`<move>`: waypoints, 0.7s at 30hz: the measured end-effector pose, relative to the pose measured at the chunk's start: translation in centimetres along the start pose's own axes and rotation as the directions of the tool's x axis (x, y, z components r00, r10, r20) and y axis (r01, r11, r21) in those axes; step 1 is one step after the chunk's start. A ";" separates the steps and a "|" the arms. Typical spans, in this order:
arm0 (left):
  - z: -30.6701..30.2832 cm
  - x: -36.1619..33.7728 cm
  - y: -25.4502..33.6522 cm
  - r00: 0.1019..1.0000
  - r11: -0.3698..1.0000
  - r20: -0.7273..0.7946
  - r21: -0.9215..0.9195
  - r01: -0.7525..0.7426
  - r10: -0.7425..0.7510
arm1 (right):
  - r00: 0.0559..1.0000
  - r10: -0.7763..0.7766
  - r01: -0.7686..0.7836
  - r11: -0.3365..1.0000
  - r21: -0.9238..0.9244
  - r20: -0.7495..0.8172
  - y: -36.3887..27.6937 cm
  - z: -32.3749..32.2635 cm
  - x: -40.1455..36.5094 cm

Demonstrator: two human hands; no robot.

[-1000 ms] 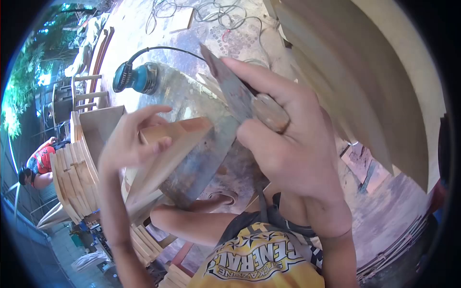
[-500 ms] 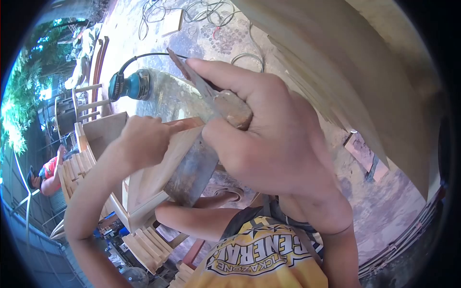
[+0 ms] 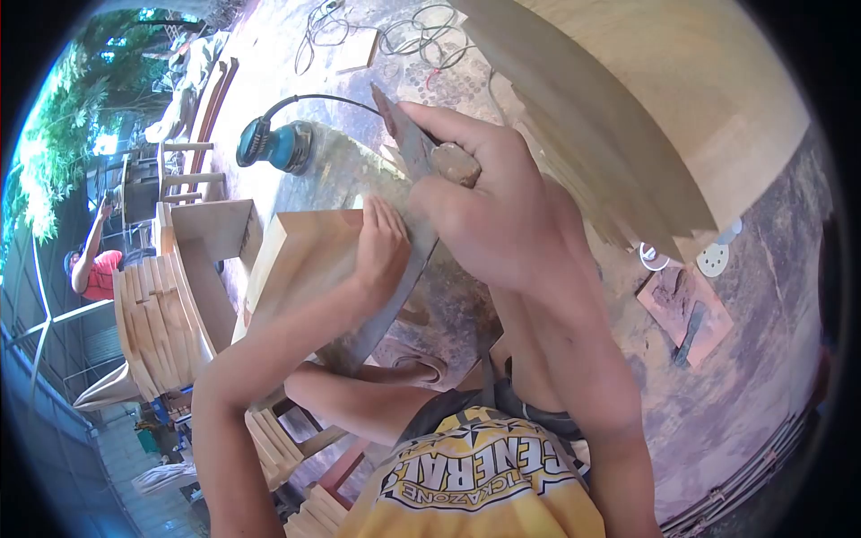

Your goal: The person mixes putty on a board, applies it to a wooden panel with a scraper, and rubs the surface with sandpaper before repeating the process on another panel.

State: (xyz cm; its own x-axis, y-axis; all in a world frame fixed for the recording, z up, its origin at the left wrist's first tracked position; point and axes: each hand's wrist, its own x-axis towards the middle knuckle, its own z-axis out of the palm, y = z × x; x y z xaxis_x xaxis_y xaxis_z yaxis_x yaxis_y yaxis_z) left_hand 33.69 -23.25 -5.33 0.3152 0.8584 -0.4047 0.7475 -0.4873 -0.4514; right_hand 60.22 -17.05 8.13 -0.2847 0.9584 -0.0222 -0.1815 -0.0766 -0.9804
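Note:
My right hand (image 3: 475, 170) is wrapped round a putty knife (image 3: 413, 148) with a wide, stained blade, and a tan lump (image 3: 456, 165) shows between thumb and fingers. My left hand (image 3: 384, 242) lies flat with its fingers together on the edge of a pale wooden piece (image 3: 314, 242), which stands tilted in front of me. A grey, smeared face of a board (image 3: 395, 300) shows below that hand. Part of the wooden piece is hidden behind my left forearm.
A teal sander (image 3: 280, 147) with a black cord lies beyond the wood. At the right are a pink board (image 3: 708, 309) with a scraper (image 3: 690, 334) and a round disc (image 3: 713, 259). Large curved wood (image 3: 610, 134) stands upper right. Another person (image 3: 99, 273) is far left.
My left hand has moved right and flattened along the wood's edge, and the wooden piece has turned to show more of its face. My right hand still holds the putty knife, slightly farther right.

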 end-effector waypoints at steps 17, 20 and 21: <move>-16.8 -26.5 -15.6 0.611 0.599 -0.211 -0.584 0.547 -0.763 | 0.993 -0.085 0.079 0.994 0.081 0.077 0.8 3.9 -0.8; -11.1 -29.8 -14.0 0.665 0.647 -0.235 -0.592 0.480 -0.709 | 0.997 -0.067 0.063 0.990 0.125 0.032 0.9 3.8 -0.4; -8.9 -30.2 -13.4 0.665 0.626 -0.231 -0.639 0.447 -0.711 | 0.999 -0.049 0.050 0.990 0.129 -0.012 0.8 3.8 -0.2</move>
State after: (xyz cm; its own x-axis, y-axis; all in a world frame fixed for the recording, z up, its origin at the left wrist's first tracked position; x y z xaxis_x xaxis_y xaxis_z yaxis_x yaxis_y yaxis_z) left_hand 19.34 -41.22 20.08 -0.1866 0.9538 0.2354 0.9824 0.1811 0.0450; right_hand 56.53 -18.39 8.12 -0.2644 0.9641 0.0237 -0.3153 -0.0632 -0.9469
